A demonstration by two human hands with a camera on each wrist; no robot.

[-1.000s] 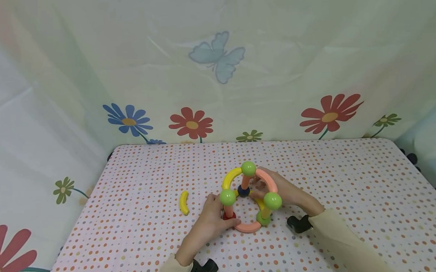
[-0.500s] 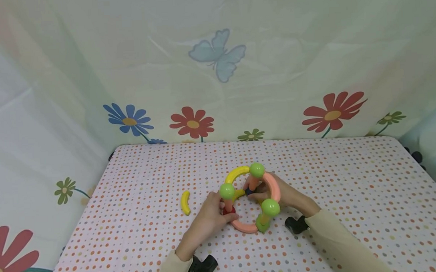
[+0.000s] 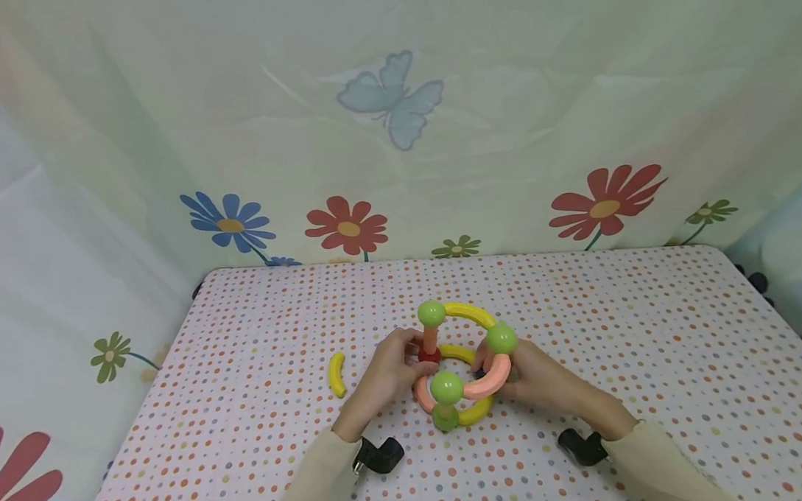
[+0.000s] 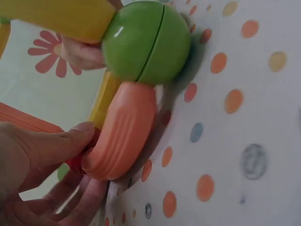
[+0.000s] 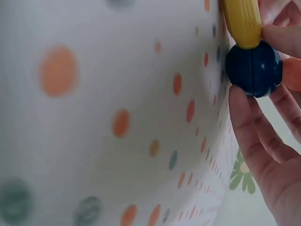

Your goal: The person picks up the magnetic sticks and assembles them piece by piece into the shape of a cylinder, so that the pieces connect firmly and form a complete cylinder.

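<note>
A frame of magnetic balls and sticks stands on the table between the hands. Its upper level has green balls (image 3: 447,388), a yellow curved stick (image 3: 471,312) and a pink curved stick (image 3: 489,381). Straight sticks rise to these from the lower ring, which joins a red ball (image 3: 429,355), a dark blue ball (image 5: 254,68) and a darker green ball (image 4: 146,42) by curved sticks. My left hand (image 3: 390,365) grips the red ball with thumb and fingers. On the frame's right, my right hand (image 3: 534,375) holds the dark blue ball between thumb and fingers.
A loose yellow curved stick (image 3: 337,374) lies left of the left hand. The table (image 3: 248,433) wears a dotted cloth, and a flowered curtain (image 3: 503,129) hangs behind it. Black wrist cameras (image 3: 381,455) are strapped below both hands.
The whole frame has turned clockwise: the red ball moved away, the blue ball came right and nearer, the lower green ball came to the front. Both hands moved along with it.
</note>
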